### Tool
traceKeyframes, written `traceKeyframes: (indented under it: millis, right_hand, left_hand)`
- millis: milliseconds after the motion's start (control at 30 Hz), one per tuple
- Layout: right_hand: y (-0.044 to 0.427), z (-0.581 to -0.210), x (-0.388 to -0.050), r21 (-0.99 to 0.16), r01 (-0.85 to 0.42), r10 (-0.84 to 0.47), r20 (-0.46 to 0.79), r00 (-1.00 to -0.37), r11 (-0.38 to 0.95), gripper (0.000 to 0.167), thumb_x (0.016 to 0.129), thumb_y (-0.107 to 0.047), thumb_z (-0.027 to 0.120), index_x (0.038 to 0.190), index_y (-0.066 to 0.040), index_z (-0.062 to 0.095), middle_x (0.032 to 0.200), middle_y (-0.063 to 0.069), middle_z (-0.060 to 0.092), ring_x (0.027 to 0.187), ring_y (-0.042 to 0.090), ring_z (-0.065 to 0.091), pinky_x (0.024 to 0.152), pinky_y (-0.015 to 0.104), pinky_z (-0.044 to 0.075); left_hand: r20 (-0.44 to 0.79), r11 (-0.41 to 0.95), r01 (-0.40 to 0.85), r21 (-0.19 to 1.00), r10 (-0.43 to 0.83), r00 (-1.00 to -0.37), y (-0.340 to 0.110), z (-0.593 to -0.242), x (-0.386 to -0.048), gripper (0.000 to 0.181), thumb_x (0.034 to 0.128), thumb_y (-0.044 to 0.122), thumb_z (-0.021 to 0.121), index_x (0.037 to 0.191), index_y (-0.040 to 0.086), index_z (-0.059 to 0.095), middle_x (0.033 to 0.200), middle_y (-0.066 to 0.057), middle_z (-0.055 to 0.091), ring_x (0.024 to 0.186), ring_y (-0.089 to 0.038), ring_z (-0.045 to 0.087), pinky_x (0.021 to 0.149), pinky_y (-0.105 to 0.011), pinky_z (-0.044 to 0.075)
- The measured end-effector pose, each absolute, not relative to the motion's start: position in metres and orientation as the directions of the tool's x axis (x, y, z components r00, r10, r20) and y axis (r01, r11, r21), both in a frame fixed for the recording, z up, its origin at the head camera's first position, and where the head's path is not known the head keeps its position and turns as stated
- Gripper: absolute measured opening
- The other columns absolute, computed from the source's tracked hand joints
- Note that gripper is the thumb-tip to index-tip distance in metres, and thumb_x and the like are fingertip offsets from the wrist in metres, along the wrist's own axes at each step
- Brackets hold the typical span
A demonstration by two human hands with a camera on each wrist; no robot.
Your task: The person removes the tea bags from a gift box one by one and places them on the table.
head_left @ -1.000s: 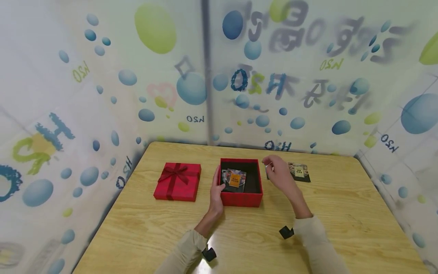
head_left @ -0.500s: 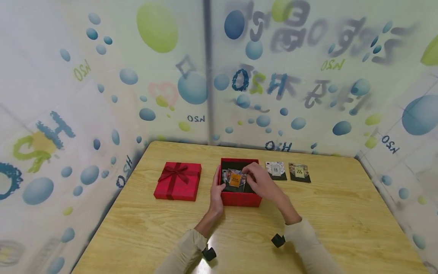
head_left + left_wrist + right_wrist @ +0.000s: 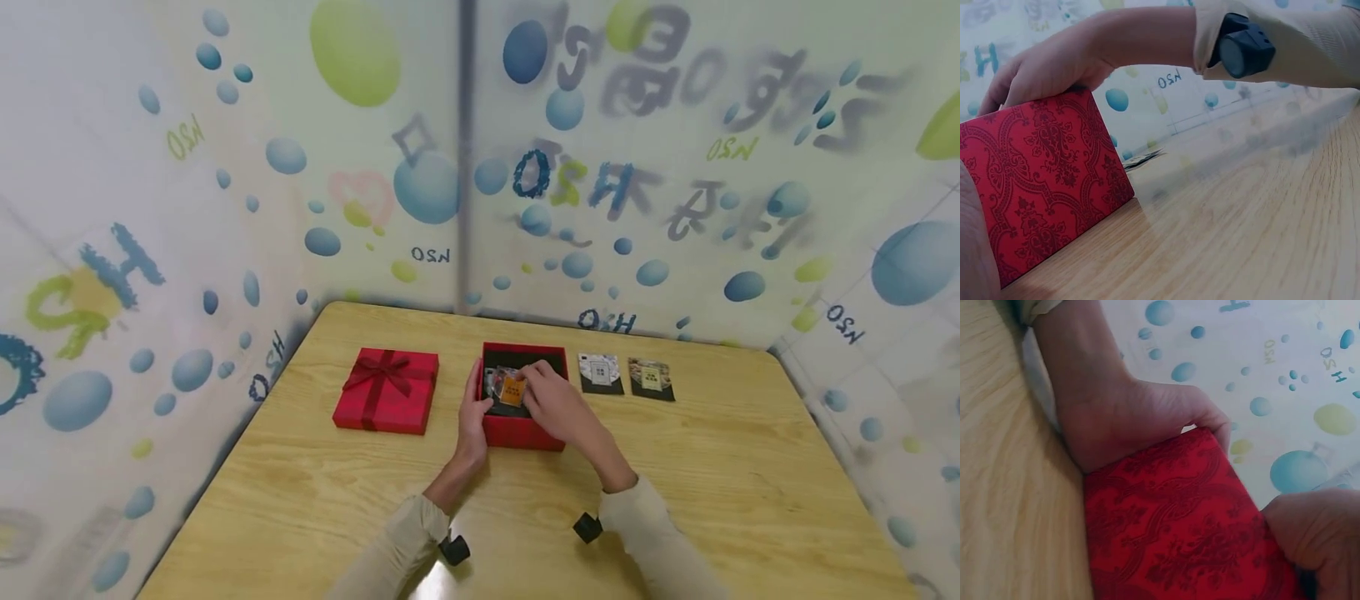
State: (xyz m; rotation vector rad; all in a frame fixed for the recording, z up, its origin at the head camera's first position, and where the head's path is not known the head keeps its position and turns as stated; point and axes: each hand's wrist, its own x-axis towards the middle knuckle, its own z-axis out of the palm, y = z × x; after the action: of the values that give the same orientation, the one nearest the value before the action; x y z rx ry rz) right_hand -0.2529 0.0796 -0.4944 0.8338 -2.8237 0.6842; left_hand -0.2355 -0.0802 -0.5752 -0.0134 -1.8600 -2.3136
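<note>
My left hand (image 3: 472, 421) grips the left side of an open red box (image 3: 517, 433), its thumb over the rim. Inside, toward the left, lie small dark packets; the top packet (image 3: 512, 392) has an orange label. My right hand (image 3: 555, 404) reaches over the box's right wall, fingertips curled at that packet's right edge, pinching it. The fingers cover part of the packet. From the left wrist view, the right hand (image 3: 1054, 75) dips over the patterned red wall, fingertips hidden. In the right wrist view, the left hand (image 3: 1141, 419) lies along the box side.
A red lid (image 3: 386, 390) with a dark red ribbon bow lies left of the box. Right of the box, a packet with a white label (image 3: 600, 373) and a packet with a yellowish label (image 3: 651, 378) lie side by side on the wooden table (image 3: 750, 467). Patterned curtains surround the table.
My right hand has moved left from the white-labelled packet on the table into the box, reaching the orange-labelled packet. My left hand has stayed on the box.
</note>
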Motion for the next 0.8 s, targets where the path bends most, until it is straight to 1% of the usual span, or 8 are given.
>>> traceKeyframes:
  millis: [100,200,267,367,533,733,800]
  right_hand:
    - [0.072,-0.491,-0.258,-0.400,-0.446,-0.433,0.129,-0.892,0.800,0.032,0.100,-0.009,0.065,0.130,0.000,0.063,0.127,0.022,0.061,0.097,0.028,0.066,0.088,0.045,0.058]
    - [0.063,-0.491,-0.265,-0.425,-0.339,-0.373,0.003,-0.928,0.839,0.047,0.098,-0.015,0.070,0.139,0.003,0.054,0.131,0.028,0.058,0.102,0.036,0.066,0.092,0.051,0.056]
    - [0.058,-0.493,-0.269,-0.448,-0.263,-0.334,-0.086,-0.939,0.854,0.058,0.097,-0.019,0.073,0.144,0.003,0.048,0.132,0.030,0.057,0.107,0.040,0.065,0.095,0.054,0.054]
    - [0.054,-0.497,-0.274,-0.469,-0.185,-0.297,-0.177,-0.938,0.863,0.071,0.095,-0.024,0.078,0.150,0.002,0.041,0.135,0.029,0.055,0.111,0.040,0.064,0.098,0.055,0.053]
    - [0.053,-0.499,-0.275,-0.496,-0.133,-0.271,-0.217,-0.938,0.858,0.075,0.093,-0.022,0.079,0.152,0.000,0.038,0.140,0.031,0.049,0.112,0.042,0.063,0.101,0.057,0.051]
    - [0.054,-0.499,-0.274,-0.518,-0.135,-0.280,-0.211,-0.937,0.845,0.068,0.092,-0.017,0.080,0.148,0.000,0.044,0.134,0.029,0.053,0.106,0.037,0.064,0.096,0.054,0.054]
    - [0.053,-0.498,-0.275,-0.527,-0.147,-0.286,-0.193,-0.939,0.837,0.067,0.092,-0.014,0.080,0.147,0.000,0.045,0.137,0.029,0.051,0.103,0.039,0.065,0.093,0.054,0.055]
  left_hand:
    - [0.120,-0.207,0.144,0.968,-0.125,-0.985,-0.082,-0.575,-0.236,0.077,0.0925,0.001,0.037,0.167,0.013,0.024,0.171,-0.007,0.025,0.147,-0.033,0.030,0.112,-0.038,0.032]
    - [0.125,-0.211,0.148,0.966,-0.119,-0.985,-0.082,-0.575,-0.236,0.077,0.0922,0.001,0.037,0.167,0.014,0.025,0.172,-0.008,0.025,0.149,-0.032,0.029,0.112,-0.038,0.033]
    - [0.133,-0.211,0.155,0.965,-0.118,-0.984,-0.082,-0.576,-0.235,0.077,0.0921,0.001,0.037,0.167,0.015,0.025,0.172,-0.007,0.024,0.149,-0.031,0.028,0.112,-0.040,0.031]
    - [0.153,-0.202,0.175,0.964,-0.119,-0.981,-0.081,-0.577,-0.235,0.077,0.0925,0.001,0.037,0.167,0.015,0.026,0.172,-0.006,0.024,0.150,-0.031,0.026,0.115,-0.046,0.025]
    - [0.183,-0.177,0.201,0.963,-0.111,-0.977,-0.081,-0.578,-0.235,0.076,0.0929,0.002,0.036,0.167,0.013,0.024,0.172,-0.008,0.023,0.153,-0.033,0.024,0.122,-0.056,0.018]
    - [0.182,-0.174,0.196,0.965,-0.091,-0.979,-0.082,-0.579,-0.234,0.077,0.0925,0.003,0.035,0.168,0.013,0.022,0.173,-0.009,0.020,0.154,-0.035,0.022,0.124,-0.059,0.015]
    - [0.188,-0.186,0.202,0.961,-0.093,-0.978,-0.082,-0.577,-0.235,0.077,0.0926,0.004,0.035,0.168,0.014,0.022,0.173,-0.009,0.020,0.154,-0.035,0.022,0.123,-0.058,0.016]
